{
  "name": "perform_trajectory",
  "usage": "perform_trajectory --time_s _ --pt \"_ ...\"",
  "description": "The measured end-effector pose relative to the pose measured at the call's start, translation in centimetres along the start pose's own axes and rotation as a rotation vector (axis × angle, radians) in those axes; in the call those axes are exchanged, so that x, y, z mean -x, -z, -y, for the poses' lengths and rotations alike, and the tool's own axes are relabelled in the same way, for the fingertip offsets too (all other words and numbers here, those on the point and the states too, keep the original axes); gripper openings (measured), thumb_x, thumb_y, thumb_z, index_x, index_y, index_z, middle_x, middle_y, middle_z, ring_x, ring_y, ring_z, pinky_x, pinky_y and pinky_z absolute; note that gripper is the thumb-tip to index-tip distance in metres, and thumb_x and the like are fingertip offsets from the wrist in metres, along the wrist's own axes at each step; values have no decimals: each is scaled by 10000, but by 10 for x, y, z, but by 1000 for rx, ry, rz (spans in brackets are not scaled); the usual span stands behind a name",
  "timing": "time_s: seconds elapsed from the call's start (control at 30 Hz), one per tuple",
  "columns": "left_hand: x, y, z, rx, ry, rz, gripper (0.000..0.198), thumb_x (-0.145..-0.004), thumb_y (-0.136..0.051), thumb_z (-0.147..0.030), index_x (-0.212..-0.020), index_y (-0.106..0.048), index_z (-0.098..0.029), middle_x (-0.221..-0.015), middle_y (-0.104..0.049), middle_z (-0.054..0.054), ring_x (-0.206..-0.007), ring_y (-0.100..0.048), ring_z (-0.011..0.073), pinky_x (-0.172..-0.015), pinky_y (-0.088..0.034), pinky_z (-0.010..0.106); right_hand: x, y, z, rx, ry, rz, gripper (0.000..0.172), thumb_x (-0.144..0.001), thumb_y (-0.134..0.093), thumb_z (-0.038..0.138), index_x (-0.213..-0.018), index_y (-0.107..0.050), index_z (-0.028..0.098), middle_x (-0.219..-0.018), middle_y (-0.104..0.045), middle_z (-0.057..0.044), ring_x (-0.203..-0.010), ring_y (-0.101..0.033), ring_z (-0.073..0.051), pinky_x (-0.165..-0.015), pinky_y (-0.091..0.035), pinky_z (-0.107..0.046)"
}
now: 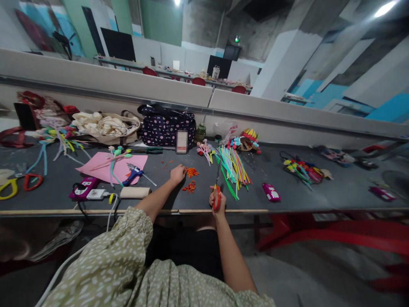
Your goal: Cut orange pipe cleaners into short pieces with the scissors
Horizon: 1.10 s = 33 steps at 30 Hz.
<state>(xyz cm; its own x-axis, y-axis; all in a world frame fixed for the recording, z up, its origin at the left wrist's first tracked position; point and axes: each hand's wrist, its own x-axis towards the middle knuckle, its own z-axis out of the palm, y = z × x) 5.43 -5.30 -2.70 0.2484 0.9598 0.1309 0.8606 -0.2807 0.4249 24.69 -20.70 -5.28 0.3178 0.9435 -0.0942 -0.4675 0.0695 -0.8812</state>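
Observation:
My right hand [220,200] is wrapped round the handles of a pair of scissors [217,198] with red and yellow grips, the blades pointing away from me. To the left, my left hand [178,174] rests low at the table, its fingers curled together beside a small pile of orange cut pieces [192,172]. What those fingers hold, if anything, is too small to make out. A second pile of orange bits [189,186] lies just nearer to me. Right of the scissors is a bundle of colourful pipe cleaners [234,168].
A blue glue gun [133,174] lies on pink paper [105,168] at left, near a purple power strip [84,188] and a beige roll [135,192]. A dark patterned bag [159,125] stands behind. A purple box [271,192] sits at right.

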Motion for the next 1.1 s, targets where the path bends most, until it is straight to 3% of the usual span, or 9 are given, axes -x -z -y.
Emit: perform_trajectory --time_s 0.37,0.53,0.73,1.0,1.1 --pt "0 1 12 125 -63 11 245 -851 -490 -309 -1041 -635 -254 -1070 -605 42 -960 -576 179 -768 -406 253 -2 5 -6 -44 -37 -2 398 -737 -617 480 -990 -597 174 -467 -413 96 -344 -322 -26 -330 -217 -134" --pt "-4 -7 14 68 -81 12 214 -867 -479 -328 -973 -654 -267 -1019 -600 44 -907 -595 173 -739 -408 254 -4 8 -11 -49 -42 -9 398 -717 -643 480 -981 -613 185 -468 -408 89 -346 -316 -26 -329 -216 -137" --pt "-8 -16 22 154 -46 2 155 -838 -538 -336 -899 -663 -269 -982 -642 24 -902 -601 159 -757 -419 247 -7 17 -22 -14 -6 -36 398 -719 -657 483 -1002 -610 207 -485 -395 88 -351 -324 -32 -330 -215 -145" --pt "-14 -13 22 406 64 1 176 -748 -590 -210 -882 -700 -233 -945 -699 25 -910 -618 182 -782 -449 274 -5 14 -17 -28 0 5 405 -754 -607 496 -1022 -598 192 -477 -411 90 -349 -317 -32 -338 -213 -139" --pt "-17 -11 19 689 189 14 114 -710 -611 -193 -769 -708 -200 -851 -703 42 -869 -625 190 -758 -469 282 -2 9 -11 -13 21 14 411 -740 -621 494 -994 -598 172 -472 -413 93 -343 -321 -29 -333 -211 -140"
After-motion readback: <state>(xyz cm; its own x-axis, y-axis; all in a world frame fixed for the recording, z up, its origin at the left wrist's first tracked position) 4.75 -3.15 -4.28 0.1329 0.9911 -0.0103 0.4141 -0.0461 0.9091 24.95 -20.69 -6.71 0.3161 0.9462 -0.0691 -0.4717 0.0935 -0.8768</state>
